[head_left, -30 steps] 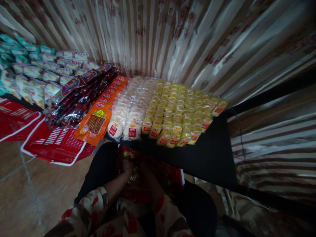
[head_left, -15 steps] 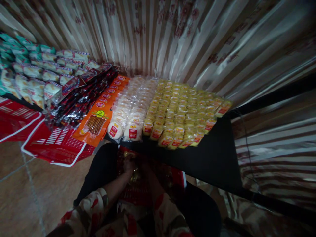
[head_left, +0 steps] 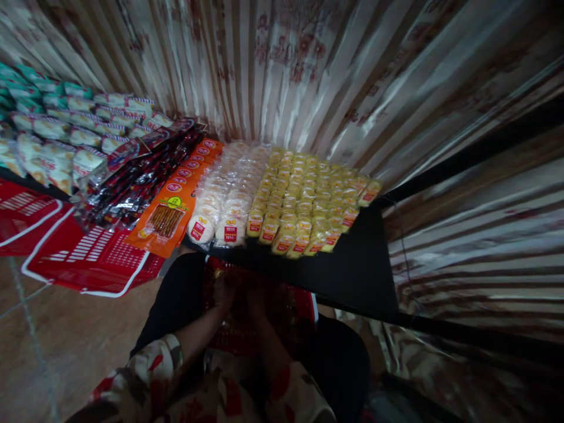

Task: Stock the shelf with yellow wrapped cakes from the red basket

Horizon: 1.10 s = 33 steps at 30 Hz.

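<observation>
Both my hands reach down into a red basket (head_left: 304,302) between my knees, under the front edge of the black table (head_left: 356,276). My left hand (head_left: 224,292) is in deep shadow, and its fingers cannot be made out. Close beside it, my right hand (head_left: 254,301) is darker still, with the fingers hidden. Shiny wrapped pieces show dimly in the basket around them; their kind is unclear. Above the hands, on the table, lie rows of small yellow-wrapped snacks (head_left: 304,200) and white round crackers (head_left: 230,231) in clear wrappers.
Orange snack packets (head_left: 165,214) and a pile of dark red packets (head_left: 136,176) lie further left. White bags (head_left: 83,138) and green bags (head_left: 26,88) fill the far left. Red baskets (head_left: 88,252) stand below the table there. A striped curtain (head_left: 282,76) hangs behind.
The view has shifted slightly, so the table and snacks sit a little further left. Both hands stay inside the basket; the golden glints beside my left hand are now dimmer.
</observation>
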Each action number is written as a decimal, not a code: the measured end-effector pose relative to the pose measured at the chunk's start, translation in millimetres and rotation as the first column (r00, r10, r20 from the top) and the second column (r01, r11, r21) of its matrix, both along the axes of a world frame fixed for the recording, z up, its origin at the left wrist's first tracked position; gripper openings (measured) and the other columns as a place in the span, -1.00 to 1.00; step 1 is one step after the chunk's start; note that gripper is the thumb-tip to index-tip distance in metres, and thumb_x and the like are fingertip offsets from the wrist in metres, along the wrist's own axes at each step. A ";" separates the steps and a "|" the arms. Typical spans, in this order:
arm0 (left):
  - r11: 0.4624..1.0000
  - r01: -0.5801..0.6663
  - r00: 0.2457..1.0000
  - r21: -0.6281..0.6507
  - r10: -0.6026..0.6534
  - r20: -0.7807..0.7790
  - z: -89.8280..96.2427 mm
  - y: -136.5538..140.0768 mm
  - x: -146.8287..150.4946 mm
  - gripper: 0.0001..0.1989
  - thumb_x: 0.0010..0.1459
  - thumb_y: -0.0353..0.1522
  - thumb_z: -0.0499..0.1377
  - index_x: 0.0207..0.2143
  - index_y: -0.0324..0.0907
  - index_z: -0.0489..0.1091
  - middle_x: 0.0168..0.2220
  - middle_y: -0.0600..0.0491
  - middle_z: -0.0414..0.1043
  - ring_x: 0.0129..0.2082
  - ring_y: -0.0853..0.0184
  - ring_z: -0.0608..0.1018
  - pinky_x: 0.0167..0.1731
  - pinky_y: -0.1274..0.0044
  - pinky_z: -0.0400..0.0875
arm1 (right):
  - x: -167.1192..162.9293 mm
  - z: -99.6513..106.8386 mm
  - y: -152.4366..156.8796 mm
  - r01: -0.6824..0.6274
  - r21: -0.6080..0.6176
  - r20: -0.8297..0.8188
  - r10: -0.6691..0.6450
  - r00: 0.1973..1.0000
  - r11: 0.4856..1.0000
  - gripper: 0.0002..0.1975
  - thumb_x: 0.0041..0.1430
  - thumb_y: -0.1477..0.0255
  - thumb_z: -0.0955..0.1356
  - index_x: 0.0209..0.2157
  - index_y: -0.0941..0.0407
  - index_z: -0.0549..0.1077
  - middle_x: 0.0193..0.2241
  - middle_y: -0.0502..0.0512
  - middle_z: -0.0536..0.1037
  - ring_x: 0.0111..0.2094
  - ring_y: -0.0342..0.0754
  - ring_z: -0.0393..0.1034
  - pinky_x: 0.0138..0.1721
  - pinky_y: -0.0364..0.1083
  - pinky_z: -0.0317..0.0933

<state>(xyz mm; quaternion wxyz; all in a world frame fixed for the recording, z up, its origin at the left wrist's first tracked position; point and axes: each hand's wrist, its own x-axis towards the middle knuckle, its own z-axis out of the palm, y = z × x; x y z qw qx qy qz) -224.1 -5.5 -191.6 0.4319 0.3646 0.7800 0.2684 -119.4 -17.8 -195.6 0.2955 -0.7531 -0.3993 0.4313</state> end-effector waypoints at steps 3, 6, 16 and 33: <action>0.999 -0.017 0.999 0.046 0.015 0.047 11.3 -5.0 0.0 -0.73 -0.02 -0.49 0.17 -0.20 -0.21 0.40 -0.17 -0.07 0.48 -0.12 0.24 0.49 -0.10 0.43 0.33 | -0.7 7.9 -6.8 0.087 0.004 -0.008 -0.087 0.996 0.996 -0.66 0.11 0.29 0.25 -0.10 0.13 0.42 -0.11 0.25 0.48 -0.03 0.07 0.35 0.00 0.03 0.17; 0.996 -0.038 0.996 0.085 0.031 0.085 23.8 -8.8 -2.6 -0.74 -0.04 -0.52 0.15 -0.23 -0.23 0.40 -0.17 -0.08 0.47 -0.12 0.25 0.49 -0.08 0.45 0.32 | 1.2 18.8 -11.5 0.141 0.032 -0.030 -0.140 0.990 0.989 -0.53 0.04 0.25 0.25 -0.02 0.15 0.36 -0.03 0.25 0.44 0.03 0.04 0.31 0.03 -0.01 0.15; 0.982 -0.038 0.959 0.187 -0.016 0.282 70.0 -20.8 -3.5 -0.77 -0.05 -0.51 0.13 -0.28 -0.22 0.42 -0.26 -0.01 0.49 -0.20 0.30 0.52 -0.12 0.47 0.37 | 17.7 74.8 -39.8 0.125 0.089 -0.368 -0.084 0.926 0.988 -0.53 -0.15 0.34 0.34 -0.11 0.11 0.42 -0.04 0.16 0.46 0.00 0.05 0.33 0.02 -0.02 0.19; 0.808 0.394 0.851 0.438 -0.500 0.158 143.7 -18.8 16.2 -0.57 -0.07 -0.58 0.03 -0.11 -0.23 0.40 -0.08 -0.02 0.42 -0.07 0.32 0.44 -0.01 0.50 0.30 | 58.4 128.0 -61.8 -0.006 0.279 -0.202 0.064 0.977 0.960 -0.66 -0.11 0.15 0.39 -0.37 0.11 0.47 -0.39 0.08 0.57 -0.33 0.03 0.46 -0.26 -0.01 0.34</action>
